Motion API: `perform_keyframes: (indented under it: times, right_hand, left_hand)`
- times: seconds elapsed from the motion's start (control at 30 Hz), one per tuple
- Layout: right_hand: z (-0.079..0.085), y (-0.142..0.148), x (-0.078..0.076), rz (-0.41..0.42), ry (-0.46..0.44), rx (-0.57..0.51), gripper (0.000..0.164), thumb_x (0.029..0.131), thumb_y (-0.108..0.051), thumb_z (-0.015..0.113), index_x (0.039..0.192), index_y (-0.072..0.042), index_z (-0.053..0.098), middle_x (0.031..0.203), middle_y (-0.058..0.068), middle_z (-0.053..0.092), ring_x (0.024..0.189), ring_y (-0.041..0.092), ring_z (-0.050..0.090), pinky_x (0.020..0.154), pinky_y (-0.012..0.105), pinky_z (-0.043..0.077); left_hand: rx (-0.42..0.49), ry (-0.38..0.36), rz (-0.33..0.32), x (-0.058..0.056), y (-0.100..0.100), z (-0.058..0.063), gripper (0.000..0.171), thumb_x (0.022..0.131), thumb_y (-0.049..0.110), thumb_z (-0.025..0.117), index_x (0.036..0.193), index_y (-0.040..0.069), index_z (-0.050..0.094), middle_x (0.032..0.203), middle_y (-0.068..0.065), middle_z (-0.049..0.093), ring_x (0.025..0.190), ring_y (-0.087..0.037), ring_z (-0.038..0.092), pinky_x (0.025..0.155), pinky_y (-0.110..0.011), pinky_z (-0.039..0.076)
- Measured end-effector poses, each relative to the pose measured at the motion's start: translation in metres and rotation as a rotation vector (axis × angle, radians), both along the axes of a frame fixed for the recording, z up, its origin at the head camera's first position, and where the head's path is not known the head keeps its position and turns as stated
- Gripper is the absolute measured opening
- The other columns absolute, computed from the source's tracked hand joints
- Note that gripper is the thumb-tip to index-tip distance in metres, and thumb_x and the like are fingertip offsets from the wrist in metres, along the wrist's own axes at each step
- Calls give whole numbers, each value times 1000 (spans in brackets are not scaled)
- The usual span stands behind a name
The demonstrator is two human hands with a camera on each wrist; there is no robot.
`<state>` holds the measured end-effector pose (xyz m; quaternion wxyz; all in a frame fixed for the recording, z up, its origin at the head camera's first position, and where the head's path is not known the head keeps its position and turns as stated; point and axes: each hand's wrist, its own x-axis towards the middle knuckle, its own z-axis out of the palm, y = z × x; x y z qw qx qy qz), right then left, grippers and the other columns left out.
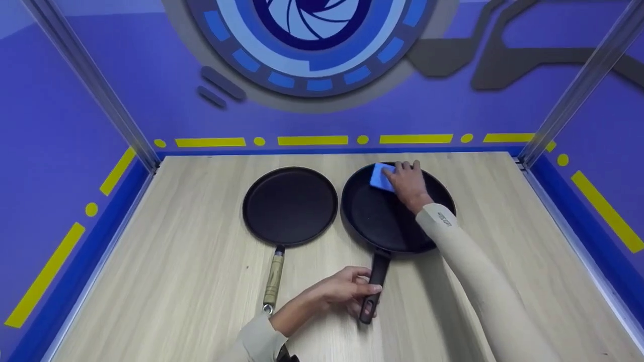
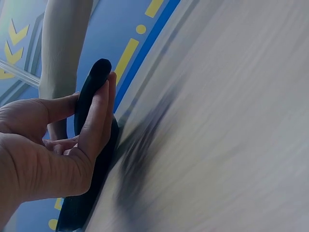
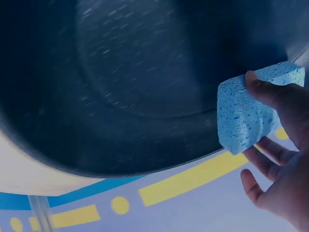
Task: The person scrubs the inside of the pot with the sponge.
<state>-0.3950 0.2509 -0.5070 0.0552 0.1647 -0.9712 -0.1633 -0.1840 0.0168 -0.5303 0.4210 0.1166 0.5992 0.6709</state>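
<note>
A deep black frying pan sits at the right, its handle towards the person. My left hand grips that handle, thumb on one side and fingers on the other, as the left wrist view also shows. At the pan's far inner wall, my right hand holds a blue sponge. In the right wrist view the thumb lies on the porous sponge and the fingers are behind it, near the rim. Small light specks dot the pan's inside.
Left of the frying pan lies a flat black griddle pan with a bamboo-patterned handle, close to the left forearm. Both stand on a light wooden table. Blue printed panels wall the table at the back and sides.
</note>
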Motion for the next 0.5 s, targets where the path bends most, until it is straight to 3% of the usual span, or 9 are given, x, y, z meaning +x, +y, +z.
perform_keyframes:
  times: [0.17,0.5]
  right_hand:
    - [6,17,9,-108,-19,-28,51,90,2,67,138,-11,56,126,31,59,119,48,58,108,63,39]
    - [36,35,33,-260,-199,4,34,100,-2,52,133,2,59,122,37,58,116,50,57,104,60,36]
  left_hand:
    - [-5,2,-15,2,-1,1,18,102,13,63,118,6,58,83,-3,70,67,-17,74,59,-28,64]
    - [-24,28,-15,3,0,3,19,103,13,61,119,4,59,83,-5,69,66,-16,73,62,-28,65]
